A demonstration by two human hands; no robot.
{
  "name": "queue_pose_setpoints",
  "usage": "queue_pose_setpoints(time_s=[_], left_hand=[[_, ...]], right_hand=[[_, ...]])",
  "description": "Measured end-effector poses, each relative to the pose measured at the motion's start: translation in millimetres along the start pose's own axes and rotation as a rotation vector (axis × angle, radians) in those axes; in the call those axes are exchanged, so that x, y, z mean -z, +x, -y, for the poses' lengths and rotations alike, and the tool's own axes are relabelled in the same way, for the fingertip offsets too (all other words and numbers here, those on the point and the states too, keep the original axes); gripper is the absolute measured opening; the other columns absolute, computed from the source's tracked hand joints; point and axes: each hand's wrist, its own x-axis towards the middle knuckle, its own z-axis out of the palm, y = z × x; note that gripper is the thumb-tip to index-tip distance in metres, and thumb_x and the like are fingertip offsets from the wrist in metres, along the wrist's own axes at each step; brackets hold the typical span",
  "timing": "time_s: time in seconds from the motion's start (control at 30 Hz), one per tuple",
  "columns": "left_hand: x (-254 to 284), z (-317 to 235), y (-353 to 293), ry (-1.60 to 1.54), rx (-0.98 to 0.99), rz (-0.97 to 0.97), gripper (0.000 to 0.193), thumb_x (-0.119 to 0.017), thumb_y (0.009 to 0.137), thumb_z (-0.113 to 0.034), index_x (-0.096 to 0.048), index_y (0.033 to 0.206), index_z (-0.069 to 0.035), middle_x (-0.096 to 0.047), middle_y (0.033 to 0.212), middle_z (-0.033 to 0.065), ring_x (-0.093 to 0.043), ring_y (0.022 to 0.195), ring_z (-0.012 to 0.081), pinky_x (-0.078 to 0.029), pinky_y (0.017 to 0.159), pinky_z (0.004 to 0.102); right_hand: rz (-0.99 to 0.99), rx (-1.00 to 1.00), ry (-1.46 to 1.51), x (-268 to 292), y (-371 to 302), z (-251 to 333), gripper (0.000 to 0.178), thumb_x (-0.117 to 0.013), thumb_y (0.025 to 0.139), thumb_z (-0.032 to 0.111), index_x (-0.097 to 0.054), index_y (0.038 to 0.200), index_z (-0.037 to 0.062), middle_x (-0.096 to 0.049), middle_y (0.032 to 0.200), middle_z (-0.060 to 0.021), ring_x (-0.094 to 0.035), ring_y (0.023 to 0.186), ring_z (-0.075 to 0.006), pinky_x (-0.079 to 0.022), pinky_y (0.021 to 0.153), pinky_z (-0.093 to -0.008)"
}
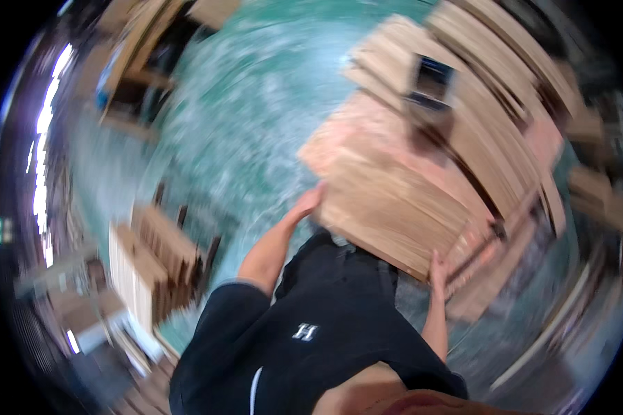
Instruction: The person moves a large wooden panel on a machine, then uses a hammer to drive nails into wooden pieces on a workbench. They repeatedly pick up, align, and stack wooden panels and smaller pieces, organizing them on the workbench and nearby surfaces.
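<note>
A flat, light-brown wooden panel (pixel 394 207) is held level in front of my body, with its grain running along its length. My left hand (pixel 311 199) is closed on its left end, and my right hand (pixel 437 268) grips the near right corner. Fingers under the panel are hidden, and motion blurs the picture. Beyond the panel lies a pinkish board (pixel 353 124) bearing stacks of long wooden planks (pixel 491 138). On those planks stands a small dark open-topped box (pixel 432 81), its contents too blurred to make out.
Several wooden panels (pixel 152 259) stand on edge in a rack to my left, with dark uprights beside them. A wooden frame (pixel 135 76) stands at the far left. Dusty green floor (pixel 242 104) stretches between. More timber (pixel 599 197) lies along the right side.
</note>
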Motion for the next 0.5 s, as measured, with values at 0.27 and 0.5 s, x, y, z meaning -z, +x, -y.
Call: queue_pose_setpoints(time_s=[0.27,0.5], left_hand=[[25.9,-24.2,-97.9,-0.104,-0.061,-0.028,0.093,-0.025,0.088,-0.080,-0.068,0.114,-0.001,-0.064,0.121,0.0205,-0.059,0.116,0.0379,-0.045,0.096,0.0507],[20.2,41.8,-140.5,-0.168,-0.139,-0.123,0.086,-0.027,0.094,-0.070,-0.069,0.110,0.003,-0.067,0.113,0.0229,-0.063,0.110,0.0390,-0.050,0.089,0.0505]], right_hand=[[0.256,-0.041,0.346,52.1,-26.0,-2.2,0.071,-0.053,0.096,0.052,-0.044,0.140,-0.0022,-0.052,0.135,-0.0176,-0.053,0.117,-0.0304,-0.043,0.102,-0.0401],[0.226,0.049,0.162,48.3,-55.9,101.4,0.070,-0.051,0.095,0.054,-0.046,0.138,-0.0023,-0.055,0.131,-0.0180,-0.054,0.113,-0.0299,-0.043,0.100,-0.0397]])
